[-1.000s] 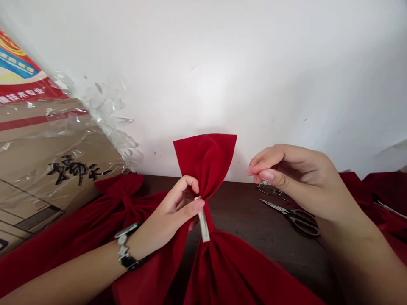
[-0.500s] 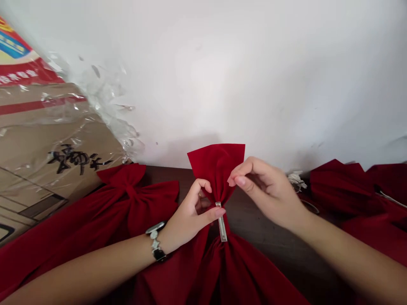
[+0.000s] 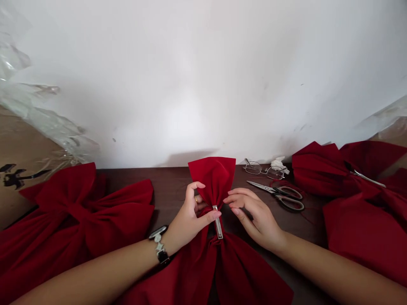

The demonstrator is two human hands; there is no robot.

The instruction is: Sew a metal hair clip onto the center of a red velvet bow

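My left hand (image 3: 193, 214) grips a red fabric bow (image 3: 213, 176) at its gathered middle, and its thumb presses on a silver metal hair clip (image 3: 218, 228) lying along the back. One loop of the bow fans upward; the rest of the red cloth spreads down toward me. My right hand (image 3: 254, 216) hovers beside the bow's right edge, fingers loosely bent and a little apart, fingertips close to the gather. No thing shows between them. Whether those fingertips touch the cloth I cannot tell.
Scissors (image 3: 280, 195) lie right of my right hand, with eyeglasses (image 3: 263, 169) and crumpled white tissue (image 3: 280, 164) behind. Another red bow (image 3: 76, 207) lies left on the dark table (image 3: 171, 186); more red bows (image 3: 359, 216) are at right. A plastic-wrapped cardboard box (image 3: 22, 148) stands at left.
My view has turned right, bringing the scissors and eyeglasses into sight. My right hand has lowered toward the bow's gather, and its pinched fingers have parted. My left hand keeps its hold.
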